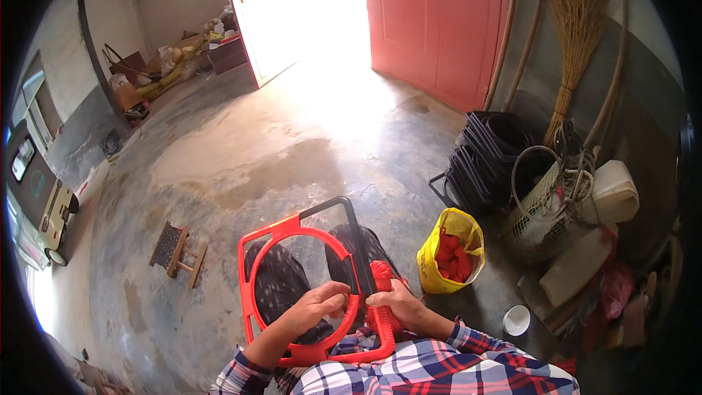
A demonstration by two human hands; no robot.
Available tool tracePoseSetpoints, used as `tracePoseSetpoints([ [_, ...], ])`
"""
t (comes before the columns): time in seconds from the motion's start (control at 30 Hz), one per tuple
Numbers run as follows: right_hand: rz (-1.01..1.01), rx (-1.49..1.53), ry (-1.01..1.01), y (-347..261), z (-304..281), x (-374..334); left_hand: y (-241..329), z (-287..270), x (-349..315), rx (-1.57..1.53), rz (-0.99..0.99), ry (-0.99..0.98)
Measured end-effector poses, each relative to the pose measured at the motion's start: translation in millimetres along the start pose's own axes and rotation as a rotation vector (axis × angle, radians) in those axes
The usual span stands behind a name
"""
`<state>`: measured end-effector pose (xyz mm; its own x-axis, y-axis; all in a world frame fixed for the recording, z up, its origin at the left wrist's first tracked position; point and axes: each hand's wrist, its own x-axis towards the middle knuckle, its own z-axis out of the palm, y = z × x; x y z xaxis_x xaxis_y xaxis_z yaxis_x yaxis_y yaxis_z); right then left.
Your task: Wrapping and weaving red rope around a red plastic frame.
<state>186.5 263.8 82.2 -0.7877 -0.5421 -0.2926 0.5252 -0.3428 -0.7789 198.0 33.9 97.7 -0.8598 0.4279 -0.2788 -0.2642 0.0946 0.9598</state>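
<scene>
On my lap rests a red-and-black tubular frame with a round ring inside it. Red wrapping covers most of it, while the upper right corner and part of the ring's right side show black. My left hand reaches across the ring with fingers bent round its right side at the edge of the wrapping; the fingertips are partly hidden. My right hand is closed at the frame's right bar, its thumb over a bundle of red cord. Whether it also grips the bar is hidden.
To my right stand a yellow bag of red material, a white bowl and stacked black frames. Beyond are a wire basket and a straw broom. A low wooden stool stands left, before an open red door.
</scene>
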Motion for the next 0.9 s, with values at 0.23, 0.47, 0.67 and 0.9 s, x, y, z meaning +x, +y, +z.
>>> tracePoseSetpoints([
  [0.23,-0.059,-0.213,-0.078,8.5,-3.8,16.8,-9.4,11.0,14.6,0.047,-0.004,0.067],
  [0.47,-0.046,-0.314,-0.097,9.0,0.5,25.5,-13.7,7.1,6.7,0.062,-0.064,0.142],
  [0.67,-0.042,-0.268,-0.153,13.0,-5.8,33.1,-12.0,9.4,0.1,-0.316,-0.118,0.061],
  [0.9,-0.092,-0.268,0.043,-13.3,-31.6,21.3,2.5,5.8,-10.2,-0.424,-0.168,0.032],
])
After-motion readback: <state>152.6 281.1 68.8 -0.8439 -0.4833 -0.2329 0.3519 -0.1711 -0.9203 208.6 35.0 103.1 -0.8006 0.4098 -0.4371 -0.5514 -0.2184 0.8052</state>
